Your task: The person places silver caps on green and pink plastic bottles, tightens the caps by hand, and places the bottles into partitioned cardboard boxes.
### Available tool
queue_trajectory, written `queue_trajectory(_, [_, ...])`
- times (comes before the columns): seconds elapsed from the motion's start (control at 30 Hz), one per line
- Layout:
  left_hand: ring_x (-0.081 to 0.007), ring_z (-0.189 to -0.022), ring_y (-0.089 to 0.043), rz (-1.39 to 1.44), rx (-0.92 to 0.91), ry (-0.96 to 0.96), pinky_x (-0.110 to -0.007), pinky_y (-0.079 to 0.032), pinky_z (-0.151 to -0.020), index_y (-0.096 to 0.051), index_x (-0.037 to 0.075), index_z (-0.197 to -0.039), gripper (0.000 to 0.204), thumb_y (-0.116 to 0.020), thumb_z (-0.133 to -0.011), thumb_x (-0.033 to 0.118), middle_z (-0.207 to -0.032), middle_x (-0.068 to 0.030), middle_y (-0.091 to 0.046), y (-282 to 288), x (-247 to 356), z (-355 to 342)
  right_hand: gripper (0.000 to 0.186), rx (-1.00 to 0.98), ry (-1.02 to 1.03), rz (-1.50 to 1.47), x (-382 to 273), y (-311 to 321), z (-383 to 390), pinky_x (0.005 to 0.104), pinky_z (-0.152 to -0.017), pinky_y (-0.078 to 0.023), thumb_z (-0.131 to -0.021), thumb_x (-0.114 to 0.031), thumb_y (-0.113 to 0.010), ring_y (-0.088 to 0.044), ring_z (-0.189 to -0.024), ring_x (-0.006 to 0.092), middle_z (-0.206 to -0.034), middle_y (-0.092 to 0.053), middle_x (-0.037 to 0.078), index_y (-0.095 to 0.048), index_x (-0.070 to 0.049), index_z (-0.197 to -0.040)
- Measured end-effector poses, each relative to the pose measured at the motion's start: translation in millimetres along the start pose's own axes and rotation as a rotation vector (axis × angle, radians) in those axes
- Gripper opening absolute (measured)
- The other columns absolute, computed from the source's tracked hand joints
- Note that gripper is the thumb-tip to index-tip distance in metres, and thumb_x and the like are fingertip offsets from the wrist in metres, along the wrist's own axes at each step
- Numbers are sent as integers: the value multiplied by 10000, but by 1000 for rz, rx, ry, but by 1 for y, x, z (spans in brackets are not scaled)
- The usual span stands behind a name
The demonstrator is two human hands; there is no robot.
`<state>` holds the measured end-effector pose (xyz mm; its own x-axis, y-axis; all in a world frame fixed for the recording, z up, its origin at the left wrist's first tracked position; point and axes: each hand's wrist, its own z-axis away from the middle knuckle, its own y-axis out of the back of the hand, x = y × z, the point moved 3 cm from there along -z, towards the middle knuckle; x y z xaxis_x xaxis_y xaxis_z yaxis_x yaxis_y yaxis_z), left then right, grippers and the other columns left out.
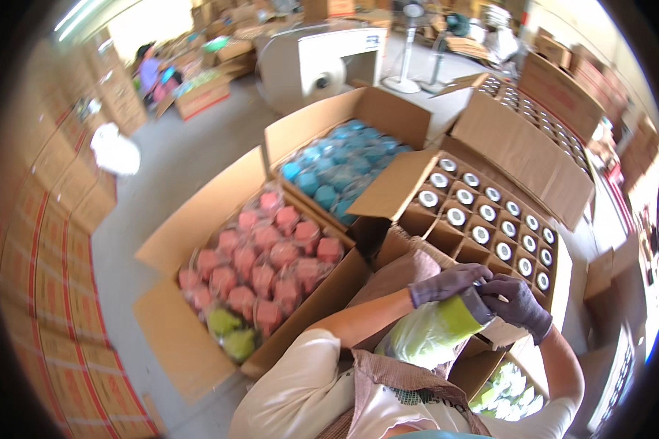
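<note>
The biggest things here are the open cardboard boxes on the floor: one box of pink pieces (260, 256) wrapped in clear plastic, with a few yellow-green ones at its near corner, one box of blue pieces (344, 164) behind it, and to the right a divided box (483, 219) where white-capped containers stand in cardboard cells. Closer to the person, a yellow-green item in a clear plastic bag (432, 329) is held just above the near edge of the divided box, in front of the chest. Both hands wear grey gloves. The left hand (447, 282) is closed over the top of the bag, and the right hand (516, 304) is closed on the same end from the other side, so the two hands touch each other there. I think the thin plastic could tear if the fingers pull too hard, or the item could slip out and fall among the cells.
</note>
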<state>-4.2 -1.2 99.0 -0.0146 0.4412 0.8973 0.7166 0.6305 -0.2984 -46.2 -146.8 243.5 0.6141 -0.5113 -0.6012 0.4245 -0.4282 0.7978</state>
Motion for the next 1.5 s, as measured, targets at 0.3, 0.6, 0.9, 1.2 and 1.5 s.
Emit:
queue_trajectory(0.3, [-188,-1237,-563,138,-44,86,-341,-423,-1110,-538,-25,-1379,542,-428,-1086,418,-1309,-126,-616,-30,28,11,241,-80,-181,-91,-22,1,14,365,-755,-559,-838,-134,-725,-700,-769,239,-871,-719,147,-705,1,-1037])
queue_trajectory(0.6, [-139,-1073,-592,-214,121,-47,-308,-478,-953,-663,45,-1135,395,-427,-1089,358,-1110,-58,-648,-13,15,13,272,177,-264,228,26,-30,20,435,-736,-541,-892,-246,-622,-686,-851,369,-931,-695,217,-709,-2,-975])
queue_trajectory(0.9, [-115,-1004,-651,157,357,416,-266,-546,-866,-650,-5,-1202,279,-687,-974,152,-1095,-49,-692,-1,3,97,777,438,-176,-459,-18,-58,80,401,-1115,-409,-895,-535,-705,-537,-1313,295,-1391,-563,205,-525,13,-1415])
queue_trajectory(1.2, [-67,-828,-635,-297,271,-232,-231,-542,-785,-686,29,-1081,160,-726,-939,91,-948,-5,-700,-74,104,51,443,696,-184,131,-71,-71,43,410,-722,-531,-701,-160,-883,-652,-848,358,-962,-645,167,-633,-32,-1042])
queue_trajectory(1.5, [-283,-1119,-598,-611,284,209,-372,-475,-995,-507,-21,-1376,701,-777,-887,402,-1171,-184,-603,-27,-6,164,337,1569,-495,-24,2,-105,138,328,-792,-511,-1005,-326,-655,-583,-853,165,-964,-670,57,-679,9,-1034])
